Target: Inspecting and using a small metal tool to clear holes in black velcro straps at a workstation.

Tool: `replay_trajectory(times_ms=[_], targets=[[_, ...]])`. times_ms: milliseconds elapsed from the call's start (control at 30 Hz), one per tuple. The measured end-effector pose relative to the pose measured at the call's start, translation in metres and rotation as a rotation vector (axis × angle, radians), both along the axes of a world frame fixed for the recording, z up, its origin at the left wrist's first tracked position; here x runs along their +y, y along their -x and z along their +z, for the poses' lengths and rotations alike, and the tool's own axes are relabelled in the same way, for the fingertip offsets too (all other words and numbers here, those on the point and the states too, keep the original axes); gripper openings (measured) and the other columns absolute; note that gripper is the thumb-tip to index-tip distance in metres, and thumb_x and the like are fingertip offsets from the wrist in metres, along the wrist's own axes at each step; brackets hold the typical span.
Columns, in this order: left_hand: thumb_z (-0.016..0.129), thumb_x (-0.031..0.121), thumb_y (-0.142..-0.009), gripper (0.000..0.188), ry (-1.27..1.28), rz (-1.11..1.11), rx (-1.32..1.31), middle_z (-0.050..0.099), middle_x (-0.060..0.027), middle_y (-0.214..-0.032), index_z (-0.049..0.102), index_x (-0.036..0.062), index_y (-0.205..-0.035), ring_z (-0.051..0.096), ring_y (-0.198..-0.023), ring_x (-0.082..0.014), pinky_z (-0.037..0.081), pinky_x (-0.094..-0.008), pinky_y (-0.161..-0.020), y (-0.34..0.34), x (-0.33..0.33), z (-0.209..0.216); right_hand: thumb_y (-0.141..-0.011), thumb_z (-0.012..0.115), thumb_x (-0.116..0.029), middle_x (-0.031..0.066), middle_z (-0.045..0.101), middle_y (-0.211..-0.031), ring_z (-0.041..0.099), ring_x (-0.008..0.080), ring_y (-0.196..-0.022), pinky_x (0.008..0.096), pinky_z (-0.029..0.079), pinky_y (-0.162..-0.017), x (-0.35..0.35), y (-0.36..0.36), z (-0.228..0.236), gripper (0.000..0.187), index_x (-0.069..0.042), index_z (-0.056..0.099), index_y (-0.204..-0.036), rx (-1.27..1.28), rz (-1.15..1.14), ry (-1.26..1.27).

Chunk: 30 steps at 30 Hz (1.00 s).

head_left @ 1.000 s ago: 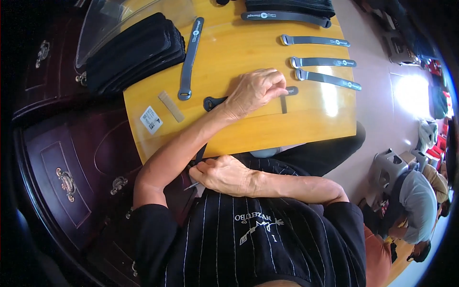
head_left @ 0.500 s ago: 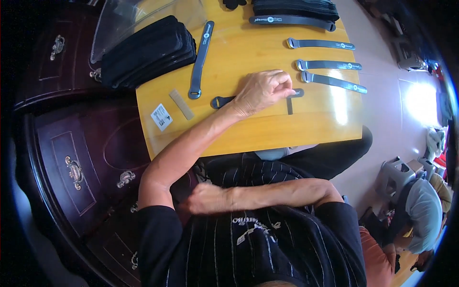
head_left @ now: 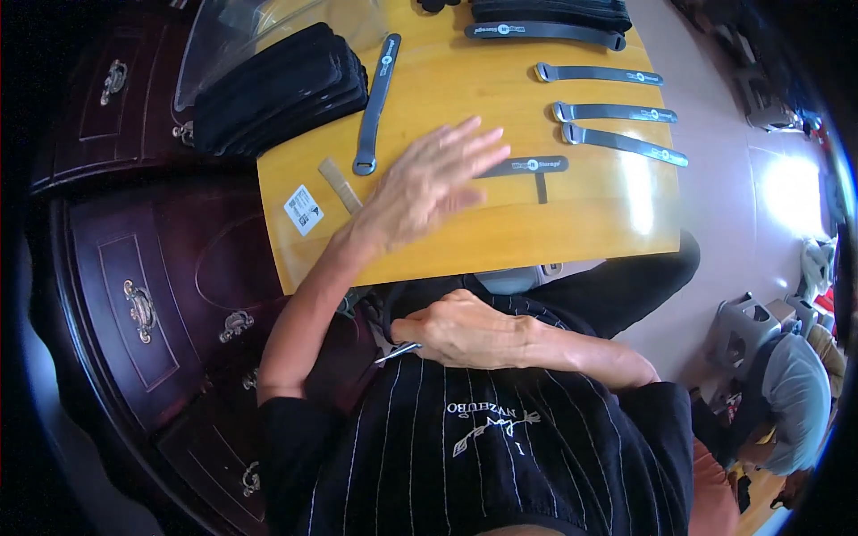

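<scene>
My left hand (head_left: 429,188), fingers spread, is over a dark grey strap (head_left: 536,166) with pale print, hiding its left part. A short dark strip (head_left: 542,189) sticks out below that strap on the yellow table. Close to my body, my right hand (head_left: 469,330) is closed round a thin silver metal tool (head_left: 398,353); its kind is hidden by the fist. Left of centre lies another ringed strap (head_left: 379,103), set lengthwise. Three more straps, an upper one (head_left: 601,74), a middle one (head_left: 615,113) and a lower one (head_left: 626,144), lie at the right.
A stack of black strips (head_left: 277,89) stands at the far left beside a clear plastic case (head_left: 223,45). Another dark stack (head_left: 550,13) is at the back. A tan strip (head_left: 340,184) and a white label (head_left: 304,210) lie near the left edge. Dark drawers (head_left: 134,304) stand left.
My left hand has opened and moved left off the strap's right end, uncovering its print. My right hand has shifted right and up, and the silver tool now shows in it.
</scene>
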State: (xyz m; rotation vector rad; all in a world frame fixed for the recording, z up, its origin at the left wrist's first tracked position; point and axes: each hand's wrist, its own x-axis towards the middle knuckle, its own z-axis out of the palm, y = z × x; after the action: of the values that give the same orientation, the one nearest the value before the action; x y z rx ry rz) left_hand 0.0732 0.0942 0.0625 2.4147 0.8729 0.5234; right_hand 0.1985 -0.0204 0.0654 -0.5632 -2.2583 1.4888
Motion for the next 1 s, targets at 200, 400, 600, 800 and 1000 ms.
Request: replay_trajectory(times_ms=[200,400,600,800,1000], targets=[[0.043,0.049,-0.091,0.071,-0.047,0.025,0.294,0.023,-0.0093,-0.152,0.023,0.0099,-0.147,0.020,-0.141,-0.0276,0.017,-0.0415,-0.115,0.024,-0.031,-0.034,-0.076,0.062,-0.009,0.0160,0.064,-0.078,0.064,0.0337,-0.077,0.0440,0.049,-0.067,0.009,-0.031,0.021,0.019,-0.003,0.056,-0.093,0.015,-0.037,0.137],[0.044,0.050,-0.092,0.069,0.114,0.012,0.156,0.028,-0.0118,-0.150,0.030,0.0080,-0.144,0.021,-0.141,-0.0261,0.018,-0.0395,-0.114,0.026,-0.031,-0.008,-0.078,0.063,-0.007,0.0152,0.064,-0.077,0.064,0.0312,-0.071,0.0408,0.050,-0.065,0.006,-0.058,0.033,0.019,-0.004,0.059,-0.096,0.045,-0.223,0.201],[0.056,0.042,-0.090,0.052,1.011,-0.085,-0.432,0.065,-0.0163,-0.109,0.058,0.0022,-0.124,0.059,-0.107,-0.0211,0.042,-0.0344,-0.095,0.046,-0.070,0.009,-0.081,0.066,-0.005,0.0071,0.064,-0.071,0.062,0.0152,-0.065,0.0288,0.049,-0.060,0.015,-0.090,0.060,0.012,-0.002,0.065,-0.093,-0.068,-0.631,0.472],[0.070,0.004,-0.079,0.026,1.106,0.151,-0.398,0.068,-0.0073,-0.090,0.062,-0.0018,-0.103,0.064,-0.080,-0.0109,0.051,-0.0231,-0.072,0.064,-0.083,0.001,-0.086,0.066,-0.011,0.0032,0.061,-0.067,0.054,0.0079,-0.058,0.0205,0.039,-0.053,0.030,-0.113,0.041,0.011,-0.001,0.064,-0.090,-0.140,-0.731,0.470],[0.063,0.007,-0.088,0.024,1.392,0.462,-0.566,0.065,-0.0092,-0.089,0.058,-0.0036,-0.109,0.063,-0.075,-0.0133,0.052,-0.0241,-0.064,0.070,-0.082,-0.002,-0.083,0.069,-0.011,0.0008,0.059,-0.062,0.055,0.0075,-0.057,0.0212,0.042,-0.056,0.039,-0.122,0.026,0.013,-0.001,0.064,-0.089,-0.247,-0.885,0.471]])
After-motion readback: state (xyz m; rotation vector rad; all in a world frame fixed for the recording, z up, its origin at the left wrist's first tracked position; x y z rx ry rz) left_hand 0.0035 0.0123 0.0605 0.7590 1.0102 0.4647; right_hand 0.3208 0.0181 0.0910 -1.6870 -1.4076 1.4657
